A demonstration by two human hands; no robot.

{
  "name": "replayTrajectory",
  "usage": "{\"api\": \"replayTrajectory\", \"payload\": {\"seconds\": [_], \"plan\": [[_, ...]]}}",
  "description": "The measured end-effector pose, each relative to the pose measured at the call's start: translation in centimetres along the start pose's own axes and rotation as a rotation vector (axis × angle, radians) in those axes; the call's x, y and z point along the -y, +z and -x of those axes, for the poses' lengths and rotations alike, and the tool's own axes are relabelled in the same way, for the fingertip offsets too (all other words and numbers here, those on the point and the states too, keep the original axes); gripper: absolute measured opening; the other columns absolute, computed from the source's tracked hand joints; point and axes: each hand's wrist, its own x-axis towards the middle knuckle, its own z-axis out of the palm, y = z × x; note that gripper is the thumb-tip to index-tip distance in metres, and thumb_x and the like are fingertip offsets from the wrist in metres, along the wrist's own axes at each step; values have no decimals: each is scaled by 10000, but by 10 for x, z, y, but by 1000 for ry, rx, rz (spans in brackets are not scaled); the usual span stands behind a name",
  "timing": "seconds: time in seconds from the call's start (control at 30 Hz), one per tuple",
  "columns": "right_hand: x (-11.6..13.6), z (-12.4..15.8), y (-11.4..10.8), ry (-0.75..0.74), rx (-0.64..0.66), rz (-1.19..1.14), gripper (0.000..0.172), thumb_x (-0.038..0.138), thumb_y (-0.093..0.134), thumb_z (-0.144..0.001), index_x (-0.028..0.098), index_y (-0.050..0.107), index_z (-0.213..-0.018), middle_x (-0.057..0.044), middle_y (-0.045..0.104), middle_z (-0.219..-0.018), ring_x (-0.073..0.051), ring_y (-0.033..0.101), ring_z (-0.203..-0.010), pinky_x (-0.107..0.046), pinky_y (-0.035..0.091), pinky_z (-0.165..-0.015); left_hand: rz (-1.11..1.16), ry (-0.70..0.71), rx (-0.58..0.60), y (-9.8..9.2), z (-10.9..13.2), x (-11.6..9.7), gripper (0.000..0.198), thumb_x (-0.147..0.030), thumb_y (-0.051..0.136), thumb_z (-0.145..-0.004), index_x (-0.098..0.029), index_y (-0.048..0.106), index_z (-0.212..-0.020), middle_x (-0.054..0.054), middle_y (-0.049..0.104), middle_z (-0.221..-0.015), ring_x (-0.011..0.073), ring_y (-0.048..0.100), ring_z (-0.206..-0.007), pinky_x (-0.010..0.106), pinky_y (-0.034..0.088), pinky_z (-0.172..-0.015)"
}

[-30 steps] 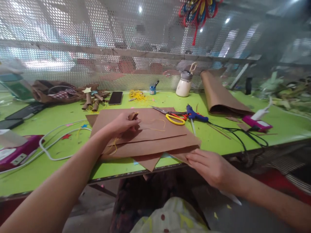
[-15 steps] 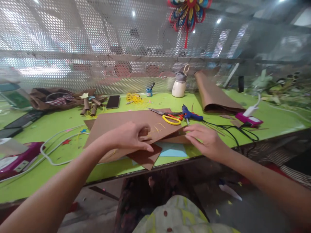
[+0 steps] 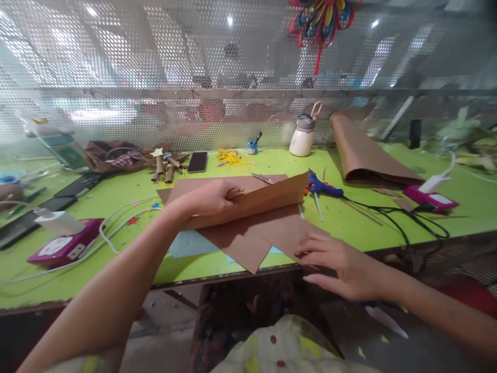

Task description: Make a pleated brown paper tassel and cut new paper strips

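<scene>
**Green table, brown paper**

On the green table (image 3: 97,199), mid frame, your left hand (image 3: 209,199) grips the top brown sheet (image 3: 267,199) with fingers closed and tips it up. Your right hand (image 3: 341,261) lies flat and open, holding nothing. It seems to press the lower sheets (image 3: 267,233) so they don't slide.

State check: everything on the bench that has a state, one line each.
Left hand: shut on top brown sheet, which is tilted up.
Right hand: open, fingers on lower brown sheets.
Glue gun: lying on its side, corded.
Phone: flat, screen dark.
White jar: upright, lid on.
Paper roll: partly unrolled.
</scene>
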Motion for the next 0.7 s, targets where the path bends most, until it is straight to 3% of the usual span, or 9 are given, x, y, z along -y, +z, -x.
{"api": "replayTrajectory", "payload": {"seconds": [0.13,0.33,0.4,0.53,0.7], "plan": [[-7,-11,1,79,-71,25,146,240,557,-890,151,660,-943,-104,683,-922,-186,611,-887,-337,491,-818,-145,68,25,-8,-2,-6,108,-278,547,-664,-193,591,-714,-24,588,-673,146,481,-618,248,309,-572],[-23,-50,7,70,-184,193,173,212,501,-912,145,659,-899,-100,681,-900,-188,597,-875,-328,481,-796,-166,106,94,-19,-7,-17,81,-232,538,-658,-184,497,-607,-37,460,-559,115,378,-549,254,244,-530],[-24,-70,12,74,-146,325,168,226,514,-903,135,655,-909,-116,674,-920,-210,587,-896,-340,472,-799,-175,123,88,-22,-10,-18,77,-217,541,-645,-186,481,-607,-40,447,-552,114,366,-547,258,236,-530],[-24,-107,30,80,55,609,138,180,554,-855,99,649,-912,-144,670,-872,-242,588,-831,-349,451,-744,-191,114,96,-23,-12,-17,60,-217,532,-647,-189,482,-628,-42,457,-558,114,365,-542,259,238,-529],[-35,-126,40,59,125,690,144,75,513,-835,84,656,-852,-158,673,-840,-232,594,-784,-338,435,-704,-142,115,77,-22,-8,-15,53,-221,516,-639,-187,478,-626,-35,455,-583,120,383,-565,256,235,-519]]}}
